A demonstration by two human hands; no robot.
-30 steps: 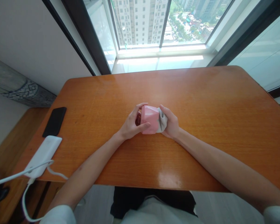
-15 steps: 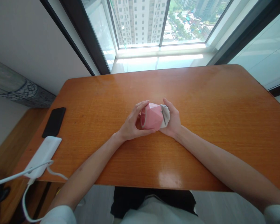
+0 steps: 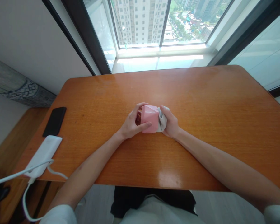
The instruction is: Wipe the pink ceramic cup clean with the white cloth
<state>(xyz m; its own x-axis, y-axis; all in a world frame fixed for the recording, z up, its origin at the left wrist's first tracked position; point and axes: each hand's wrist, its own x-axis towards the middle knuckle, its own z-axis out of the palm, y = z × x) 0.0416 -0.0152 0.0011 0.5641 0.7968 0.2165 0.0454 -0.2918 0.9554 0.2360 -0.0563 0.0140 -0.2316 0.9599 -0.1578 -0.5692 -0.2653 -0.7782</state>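
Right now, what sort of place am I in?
Probably a high-up home or office room: the window looks down on trees, and a phone lies on the wooden table.

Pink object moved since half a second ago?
Yes, slightly: the pink object has shifted left relative to the window divider and away from the far edge of the table.

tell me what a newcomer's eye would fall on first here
Probably the faceted pink object mid-view, held in the left fingers, with a pale cloth in the right fingers at its right end. The bright window beyond the table would likely come next.
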